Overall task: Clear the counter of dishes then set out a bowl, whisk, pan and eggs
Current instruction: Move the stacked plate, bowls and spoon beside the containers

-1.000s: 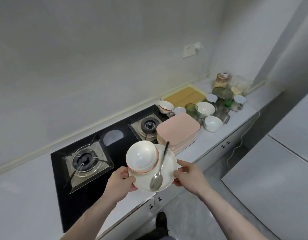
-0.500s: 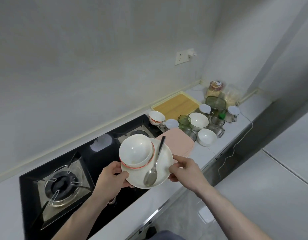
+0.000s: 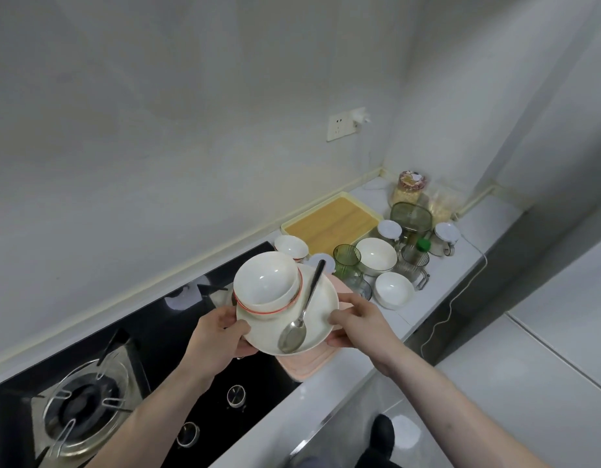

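Item: plate (image 3: 321, 300), carried above the stove's right edge; stacked bowls (image 3: 266, 283) at ten o'clock, spoon (image 3: 301, 317) loose. Left hand (image 3: 215, 336) and right hand (image 3: 357, 320) gripped opposite rims. Advice: keep level, or the spoon slides.

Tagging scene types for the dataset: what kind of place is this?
Most likely a small home kitchen: a black gas hob with a burner set in a white counter, bowls and glasses crowded beside a cutting board, and a wall socket.
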Demonstrator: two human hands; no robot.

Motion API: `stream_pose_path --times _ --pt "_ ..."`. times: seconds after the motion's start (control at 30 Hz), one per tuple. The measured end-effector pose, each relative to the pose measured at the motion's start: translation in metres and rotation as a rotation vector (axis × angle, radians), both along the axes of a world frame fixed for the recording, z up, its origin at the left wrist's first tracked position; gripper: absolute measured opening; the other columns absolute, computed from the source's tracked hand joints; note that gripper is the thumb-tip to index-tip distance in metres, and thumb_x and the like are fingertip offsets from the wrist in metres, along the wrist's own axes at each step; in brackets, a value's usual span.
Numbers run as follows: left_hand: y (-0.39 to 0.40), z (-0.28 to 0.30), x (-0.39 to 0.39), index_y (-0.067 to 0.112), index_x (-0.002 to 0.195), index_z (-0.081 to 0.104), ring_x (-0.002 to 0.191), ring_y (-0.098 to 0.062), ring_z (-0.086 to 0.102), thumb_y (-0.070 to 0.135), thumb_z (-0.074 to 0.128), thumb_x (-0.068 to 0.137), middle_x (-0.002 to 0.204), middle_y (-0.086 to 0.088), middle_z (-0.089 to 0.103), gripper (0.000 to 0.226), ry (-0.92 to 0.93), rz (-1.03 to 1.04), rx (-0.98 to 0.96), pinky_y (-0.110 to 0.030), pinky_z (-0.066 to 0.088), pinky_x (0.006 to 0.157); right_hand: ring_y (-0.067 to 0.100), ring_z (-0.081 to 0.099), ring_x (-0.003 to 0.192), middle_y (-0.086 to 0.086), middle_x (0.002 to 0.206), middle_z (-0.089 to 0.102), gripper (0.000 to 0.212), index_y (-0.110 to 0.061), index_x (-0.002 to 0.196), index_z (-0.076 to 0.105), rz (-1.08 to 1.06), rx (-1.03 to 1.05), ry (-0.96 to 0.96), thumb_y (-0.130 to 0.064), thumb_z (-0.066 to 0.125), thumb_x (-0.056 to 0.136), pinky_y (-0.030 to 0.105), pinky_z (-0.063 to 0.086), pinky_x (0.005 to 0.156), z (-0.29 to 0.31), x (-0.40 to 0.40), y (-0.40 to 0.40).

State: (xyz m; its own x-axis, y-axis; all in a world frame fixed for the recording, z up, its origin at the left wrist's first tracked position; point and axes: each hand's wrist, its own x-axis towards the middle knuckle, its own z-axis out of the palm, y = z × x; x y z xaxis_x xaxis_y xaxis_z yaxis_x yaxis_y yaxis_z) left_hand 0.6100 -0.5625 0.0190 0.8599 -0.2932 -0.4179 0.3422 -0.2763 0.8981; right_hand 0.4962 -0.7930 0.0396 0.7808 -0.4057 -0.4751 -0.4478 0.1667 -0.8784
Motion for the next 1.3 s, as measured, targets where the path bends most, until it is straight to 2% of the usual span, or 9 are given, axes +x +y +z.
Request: stream_pose_path --times 0.1,0.3,0.57,0.8,0.87,0.93,1.03,1.23,1.3 --pt "-0.022 0.004 0.004 0.007 0.111 0.068 0.084 -0.031 0.078 -0.003 0.058 0.093 0.107 -0.013 0.074 0.023 0.002 0.006 -0.011 -0.042 0.064 0.075 0.024 0.074 0.069 0.013 0.097 0.069 0.030 -0.016 0.120 0.066 0.019 0.016 -0.008 -0.007 0.062 0.092 0.032 0.062 0.069 0.002 0.010 -0.027" --pt "-0.079 0.012 0.005 0.006 0.105 0.071 0.080 -0.029 0.077 -0.006 0.055 0.092 0.098 -0.014 0.076 0.024 -0.020 0.030 0.006 -0.042 0.064 0.075 0.027 0.075 0.071 0.007 0.099 0.072 0.028 -0.015 0.120 0.067 0.143 -0.007 -0.011 -0.009 0.061 0.093 0.036 0.062 0.069 0.005 0.028 -0.093" --pt "-0.146 0.006 0.003 0.005 0.107 0.071 0.084 -0.028 0.077 -0.009 0.055 0.091 0.098 -0.010 0.077 0.026 -0.028 0.089 0.039 -0.047 0.064 0.074 0.025 0.075 0.070 0.006 0.075 0.071 0.020 -0.007 0.109 0.066 0.374 -0.098 0.052 -0.008 0.055 0.093 0.042 0.064 0.076 0.011 0.048 -0.177" --pt "-0.170 -0.001 -0.020 0.008 0.106 0.072 0.082 -0.032 0.077 -0.007 0.056 0.092 0.102 -0.017 0.074 0.026 -0.005 0.209 0.058 -0.043 0.065 0.069 0.032 0.078 0.079 0.009 0.087 0.071 0.021 -0.015 0.107 0.069 0.490 -0.098 0.083 -0.008 0.056 0.091 0.037 0.062 0.069 0.005 0.059 -0.210" --pt "-0.171 -0.001 -0.028 0.006 0.106 0.072 0.082 -0.036 0.076 -0.008 0.055 0.092 0.102 -0.020 0.073 0.026 0.004 0.223 0.068 -0.043 0.065 0.069 0.034 0.078 0.078 0.008 0.083 0.071 0.019 -0.015 0.103 0.069 0.514 -0.091 0.104 -0.008 0.056 0.091 0.038 0.061 0.069 0.003 0.057 -0.212" --pt "-0.171 0.000 -0.031 0.005 0.106 0.072 0.083 -0.039 0.075 -0.008 0.054 0.091 0.103 -0.022 0.071 0.027 0.006 0.224 0.079 -0.043 0.065 0.068 0.035 0.077 0.078 0.009 0.080 0.072 0.017 -0.015 0.100 0.068 0.530 -0.089 0.111 -0.007 0.055 0.091 0.039 0.062 0.070 0.000 0.054 -0.212" --pt "-0.164 0.002 -0.030 0.008 0.109 0.072 0.080 -0.035 0.076 -0.005 0.055 0.091 0.102 -0.019 0.072 0.028 -0.001 0.178 0.107 -0.048 0.065 0.073 0.036 0.077 0.079 0.020 0.096 0.074 0.020 -0.010 0.105 0.068 0.523 -0.089 0.106 -0.005 0.053 0.092 0.042 0.064 0.072 0.001 0.045 -0.204" --pt "-0.163 0.002 -0.032 0.017 0.115 0.072 0.082 -0.025 0.077 0.000 0.057 0.092 0.106 -0.002 0.075 0.033 -0.041 0.069 0.125 -0.039 0.065 0.074 0.035 0.076 0.074 0.020 0.108 0.071 0.030 -0.013 0.114 0.069 0.404 -0.072 0.080 -0.002 0.053 0.091 0.040 0.064 0.070 -0.008 0.025 -0.197" --pt "-0.164 0.000 -0.033 0.024 0.116 0.073 0.080 -0.025 0.078 0.004 0.059 0.090 0.106 0.003 0.077 0.035 -0.058 0.040 0.142 -0.041 0.064 0.076 0.032 0.075 0.071 0.021 0.104 0.070 0.030 -0.012 0.113 0.070 0.357 -0.063 0.070 -0.001 0.053 0.091 0.039 0.064 0.069 -0.014 0.019 -0.198"
